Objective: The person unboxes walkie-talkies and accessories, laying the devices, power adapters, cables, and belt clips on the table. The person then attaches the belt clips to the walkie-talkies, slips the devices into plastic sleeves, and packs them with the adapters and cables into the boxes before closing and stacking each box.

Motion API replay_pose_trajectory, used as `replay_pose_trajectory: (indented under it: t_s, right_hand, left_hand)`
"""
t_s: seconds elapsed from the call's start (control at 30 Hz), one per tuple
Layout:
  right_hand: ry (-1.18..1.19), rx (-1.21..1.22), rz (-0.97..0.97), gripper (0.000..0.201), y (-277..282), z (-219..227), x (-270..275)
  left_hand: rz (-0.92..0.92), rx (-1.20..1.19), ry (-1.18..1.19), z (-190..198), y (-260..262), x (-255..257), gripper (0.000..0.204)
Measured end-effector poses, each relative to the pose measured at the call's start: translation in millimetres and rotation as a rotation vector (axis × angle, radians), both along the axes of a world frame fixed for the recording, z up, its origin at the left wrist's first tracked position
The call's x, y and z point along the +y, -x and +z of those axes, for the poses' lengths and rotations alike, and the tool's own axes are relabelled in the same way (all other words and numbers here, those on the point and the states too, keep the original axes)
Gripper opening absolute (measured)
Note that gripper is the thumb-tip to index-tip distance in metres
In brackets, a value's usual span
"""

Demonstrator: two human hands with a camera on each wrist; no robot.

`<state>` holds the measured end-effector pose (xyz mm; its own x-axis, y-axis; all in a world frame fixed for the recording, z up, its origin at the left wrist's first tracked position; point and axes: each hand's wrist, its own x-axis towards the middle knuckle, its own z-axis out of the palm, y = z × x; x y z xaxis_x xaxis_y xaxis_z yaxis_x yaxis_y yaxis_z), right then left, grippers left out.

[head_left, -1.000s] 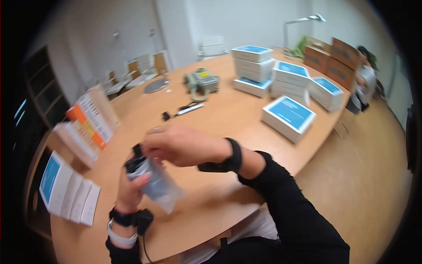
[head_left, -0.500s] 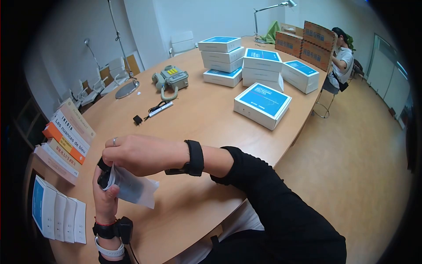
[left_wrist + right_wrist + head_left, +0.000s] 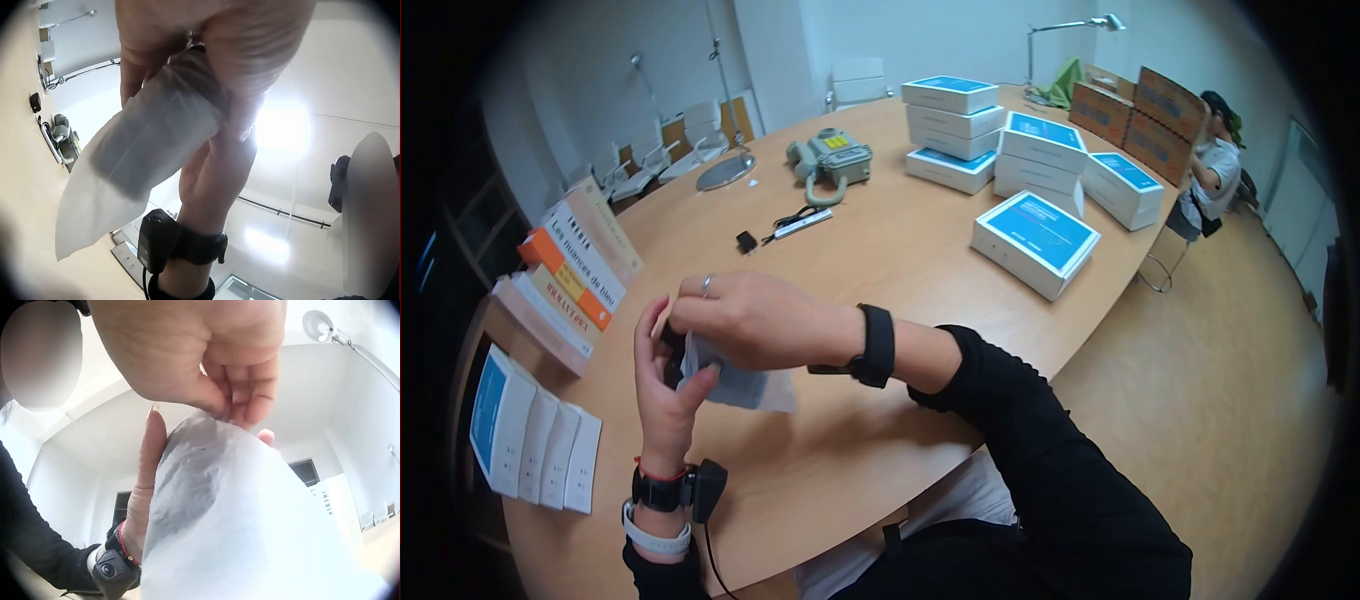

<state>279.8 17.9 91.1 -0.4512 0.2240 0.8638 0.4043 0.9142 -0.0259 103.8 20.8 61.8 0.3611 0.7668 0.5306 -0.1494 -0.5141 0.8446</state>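
Over the near side of the table, my left hand (image 3: 665,410) holds a translucent white plastic bag (image 3: 752,390) between thumb and fingers. Something dark and rectangular shows through the bag (image 3: 140,147) in the left wrist view. A black part (image 3: 671,362) shows at the bag's upper end, beside the left palm. My right hand (image 3: 765,322) reaches across from the right with its fingers curled down. In the right wrist view, its thumb and fingertips (image 3: 253,409) pinch at the bag's top edge. What lies inside the pinch is hidden.
A black adapter (image 3: 746,241) and a white strip with a cable (image 3: 803,224) lie ahead, before a grey-green telephone (image 3: 840,160). White-and-blue boxes (image 3: 1036,245) stand to the right. Books (image 3: 570,265) and more boxes (image 3: 535,430) line the left. A person (image 3: 1220,170) sits at the far right.
The camera view has shifted about. Both hands stay at the bag; the left fingers now reach straighter up beside the right hand, and the black part shows less.
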Motion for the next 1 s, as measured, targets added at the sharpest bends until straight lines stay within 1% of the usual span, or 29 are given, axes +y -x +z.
replay_pose_trajectory:
  t_s: [0.03, 0.1, 0.17, 0.23, 0.27, 0.33, 0.37, 0.4, 0.43, 0.5, 0.57, 0.6, 0.67, 0.7, 0.73, 0.77, 0.8, 0.87, 0.9, 0.97, 1.0]
  right_hand:
    - [0.000, 0.034, 0.017, 0.019, 0, 0, 1]
    - [0.069, 0.032, -0.011, 0.019, -2, 0, -2]
    - [0.088, 0.091, -0.053, 0.018, -1, -2, 3]
    - [0.178, 0.121, -0.063, 0.018, -3, 2, 2]
    - [0.182, 0.131, -0.064, 0.016, -3, 4, 1]
    - [0.181, 0.134, -0.054, 0.014, 0, 4, 3]
    - [0.235, 0.179, -0.070, 0.013, 1, 1, 4]
    - [0.288, 0.224, -0.091, 0.012, 3, -1, 4]
    - [0.285, 0.218, -0.086, 0.012, 4, -1, 4]
    - [0.328, 0.299, -0.085, 0.010, 5, -1, 2]
    - [0.303, 0.297, -0.068, 0.010, 7, -5, 5]
    - [0.282, 0.302, -0.051, 0.010, 8, -7, 6]
    - [0.323, 0.330, -0.051, 0.011, 7, -7, 8]
    - [0.362, 0.362, -0.047, 0.011, 7, -8, 8]
    - [0.394, 0.434, 0.022, 0.012, 8, -8, 9]
    - [0.389, 0.441, 0.014, 0.012, 7, -8, 9]
    - [0.360, 0.434, 0.022, 0.012, 7, -9, 8]
    - [0.324, 0.424, 0.045, 0.012, 10, -8, 8]
    - [0.346, 0.410, 0.087, 0.012, 11, -8, 6]
    - [0.369, 0.400, 0.123, 0.012, 12, -9, 4]
    - [0.433, 0.420, 0.174, 0.012, 14, -10, 4]
  left_hand:
    - [0.030, 0.002, 0.008, 0, -1, 1, 0.082]
    - [-0.034, 0.044, -0.062, -4, 6, 10, 0.076]
    - [-0.090, 0.038, -0.045, -2, 9, 10, 0.061]
    - [-0.125, -0.009, -0.234, 0, 11, 19, 0.043]
    - [-0.079, -0.007, -0.236, 3, 14, 19, 0.043]
    - [-0.052, 0.079, -0.231, 8, 17, 19, 0.030]
    - [-0.036, 0.075, -0.233, 7, 18, 18, 0.030]
    - [-0.064, 0.053, -0.184, 4, 17, 19, 0.027]
    - [-0.097, 0.030, -0.137, 3, 16, 20, 0.025]
    - [-0.067, 0.042, -0.185, 3, 16, 21, 0.024]
    - [-0.042, 0.159, -0.116, 6, 19, 20, 0.022]
    - [-0.043, 0.157, -0.117, 4, 20, 22, 0.022]
    - [0.006, 0.268, -0.099, -4, 20, 27, 0.018]
    - [-0.004, 0.278, -0.095, -7, 21, 27, 0.018]
    - [0.008, 0.203, -0.031, -8, 22, 29, 0.024]
    - [0.020, 0.126, 0.033, -7, 20, 30, 0.030]
    - [0.016, 0.129, 0.033, -7, 16, 27, 0.030]
    - [-0.030, 0.003, -0.079, -5, 13, 22, 0.050]
    - [-0.024, 0.004, -0.086, -5, 15, 24, 0.050]
    - [-0.184, 0.175, 0.138, -6, 17, 25, 0.065]
    - [-0.272, 0.257, 0.100, 0, 16, 19, 0.056]
